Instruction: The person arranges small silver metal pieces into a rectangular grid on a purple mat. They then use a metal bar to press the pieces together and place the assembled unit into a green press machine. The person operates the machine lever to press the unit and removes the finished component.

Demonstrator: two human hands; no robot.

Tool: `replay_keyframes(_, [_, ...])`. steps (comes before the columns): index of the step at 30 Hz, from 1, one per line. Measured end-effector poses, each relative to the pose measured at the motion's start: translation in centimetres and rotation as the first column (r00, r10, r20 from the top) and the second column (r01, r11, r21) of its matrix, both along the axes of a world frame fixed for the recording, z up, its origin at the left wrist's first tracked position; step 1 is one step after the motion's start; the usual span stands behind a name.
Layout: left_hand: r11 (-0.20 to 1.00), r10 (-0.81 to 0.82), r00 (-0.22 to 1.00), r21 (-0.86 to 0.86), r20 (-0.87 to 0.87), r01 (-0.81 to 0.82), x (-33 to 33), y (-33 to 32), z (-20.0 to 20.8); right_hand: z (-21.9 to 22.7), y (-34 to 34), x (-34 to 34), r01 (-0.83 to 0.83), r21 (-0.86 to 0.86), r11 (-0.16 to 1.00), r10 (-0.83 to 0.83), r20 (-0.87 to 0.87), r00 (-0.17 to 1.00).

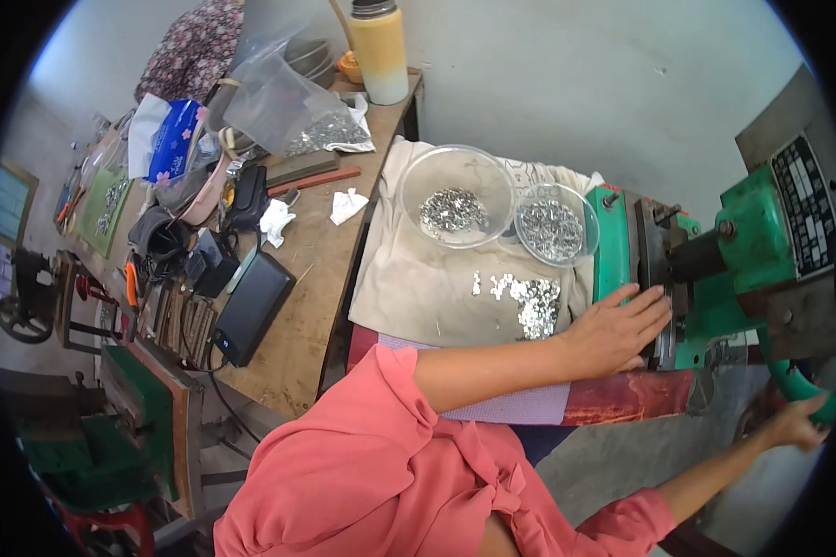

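At the green press machine (748,251), the left hand (622,327) is laid flat with fingers spread against its metal die block (658,278), clamped on nothing. The right hand (797,424) is closed around the green handle (803,385) lower right. Just beside the left hand, loose silvery metal pieces (529,299) are scattered on a cream cloth (409,278), behind them two clear bowls (455,195).

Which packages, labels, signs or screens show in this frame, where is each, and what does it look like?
Tissue pack: far left of the wooden bench, soft blue and white wrapper with pink flowers.
Clear plastic bag: back of the bench beside the yellow flask, crumpled, small metal parts inside.
Rating plate: on the green press at right, dark rectangle with pale boxes.
No screens that I can tell.
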State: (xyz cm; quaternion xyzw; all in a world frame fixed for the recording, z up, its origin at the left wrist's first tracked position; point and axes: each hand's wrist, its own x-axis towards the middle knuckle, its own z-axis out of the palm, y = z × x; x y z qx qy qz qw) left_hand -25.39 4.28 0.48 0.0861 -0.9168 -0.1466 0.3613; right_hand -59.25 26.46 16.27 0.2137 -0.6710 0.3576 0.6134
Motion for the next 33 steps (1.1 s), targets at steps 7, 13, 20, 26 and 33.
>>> replay_keyframes(7, [0.988,0.06,0.996,-0.142,-0.059,-0.068,-0.6,-0.3,-0.5,-16.1,-8.6,15.7,-0.731,0.289,0.618,0.369,0.714,0.595])
replay_keyframes(13, [0.985,0.057,0.994,-0.156,-0.094,-0.071,-0.6,-0.3,-0.3,-16.0,-9.8,15.2,-0.791,-0.086,0.605,0.421,0.878,0.226])
replay_keyframes(20, [0.987,0.043,0.99,-0.148,-0.137,-0.064,-0.9,-0.7,-0.3,-14.9,-9.4,13.6,-0.807,-0.311,0.502,0.424,0.902,-0.083])
replay_keyframes(26, [0.985,0.028,0.994,-0.169,-0.104,-0.045,-0.4,-1.2,0.3,-14.9,-9.0,18.3,-0.689,-0.229,0.688,0.478,0.857,0.192])
replay_keyframes(33, [0.988,-0.002,0.992,-0.15,-0.124,-0.017,-0.8,-1.2,0.5,-16.2,-6.9,23.0,-0.747,0.057,0.663,0.36,0.851,0.384])
